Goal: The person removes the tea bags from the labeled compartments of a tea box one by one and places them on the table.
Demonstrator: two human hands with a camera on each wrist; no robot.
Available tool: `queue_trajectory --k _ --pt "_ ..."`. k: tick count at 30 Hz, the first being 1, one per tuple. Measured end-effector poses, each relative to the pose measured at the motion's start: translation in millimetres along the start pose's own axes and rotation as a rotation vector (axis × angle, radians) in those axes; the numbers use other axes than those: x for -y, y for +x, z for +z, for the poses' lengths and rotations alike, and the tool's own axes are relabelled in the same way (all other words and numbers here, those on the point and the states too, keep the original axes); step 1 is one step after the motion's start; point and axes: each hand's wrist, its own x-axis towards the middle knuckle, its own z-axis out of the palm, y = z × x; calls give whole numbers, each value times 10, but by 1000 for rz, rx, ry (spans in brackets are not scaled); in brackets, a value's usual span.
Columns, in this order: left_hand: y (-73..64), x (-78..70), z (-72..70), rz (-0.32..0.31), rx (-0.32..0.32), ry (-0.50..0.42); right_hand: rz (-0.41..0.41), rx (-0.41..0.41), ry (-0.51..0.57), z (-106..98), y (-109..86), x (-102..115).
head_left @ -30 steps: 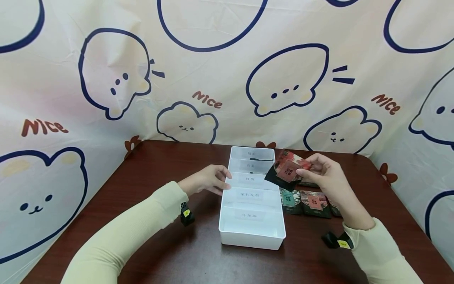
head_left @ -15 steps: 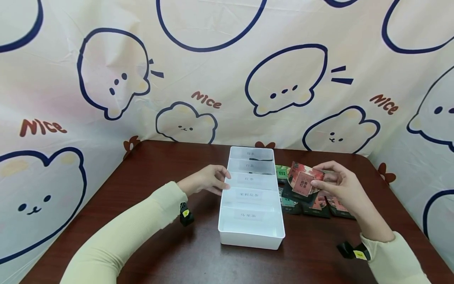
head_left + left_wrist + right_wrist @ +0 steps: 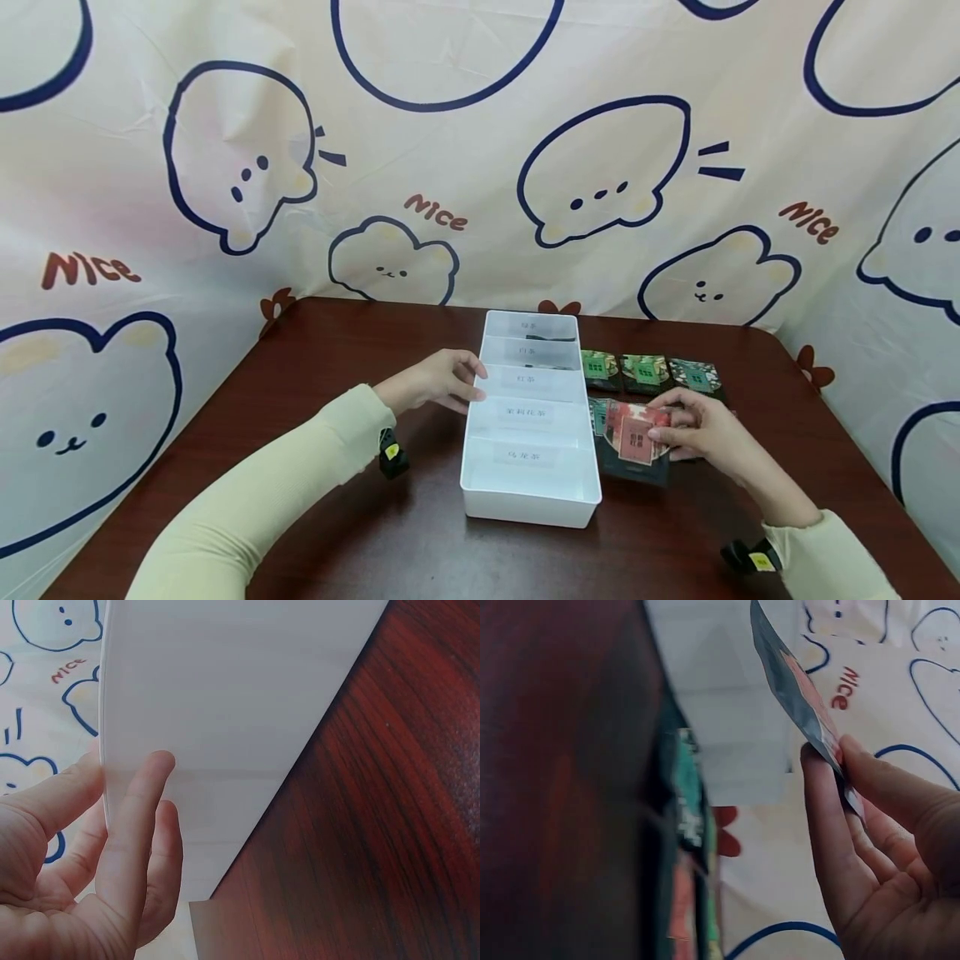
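Observation:
In the head view a long white divided box [image 3: 531, 508] stands mid-table, with a paper label in each compartment. My left hand [image 3: 435, 379] holds its left rim; in the left wrist view, fingers [image 3: 161, 776] lie against the outer wall. To the right of the box, my right hand [image 3: 705, 429] pinches a red-and-dark tea packet [image 3: 636, 440] by its right edge, with the packet tilted and its printed face up. The right wrist view shows this tea packet [image 3: 799, 690] edge-on between thumb and fingers. Dark edges of packets [image 3: 551, 338] show in the two far compartments.
A row of green-labelled tea packets [image 3: 645, 373] lies on the brown table [image 3: 360, 342] right of the box. Another row lies nearer, mostly hidden by the held packet and right hand; a teal-labelled packet [image 3: 597, 410] peeks out. A patterned cloth [image 3: 480, 150] hangs behind.
My right hand has carried the red tea packet right, then down toward the near row, uncovering the green-labelled packets behind. The left hand and the box have stayed put.

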Motion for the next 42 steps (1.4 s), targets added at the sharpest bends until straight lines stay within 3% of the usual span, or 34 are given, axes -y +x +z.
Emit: queue_trajectory --k 5,16,32,42 --pt "6 -2 4 -2 -4 -3 64 76 -23 112 17 -124" --pt "-10 -6 8 6 -1 4 69 207 21 267 40 -275" --pt "-4 3 7 2 0 -1 114 174 -126 403 51 -306" --pt "-8 1 7 -2 -1 -10 154 159 -161 430 51 -249"
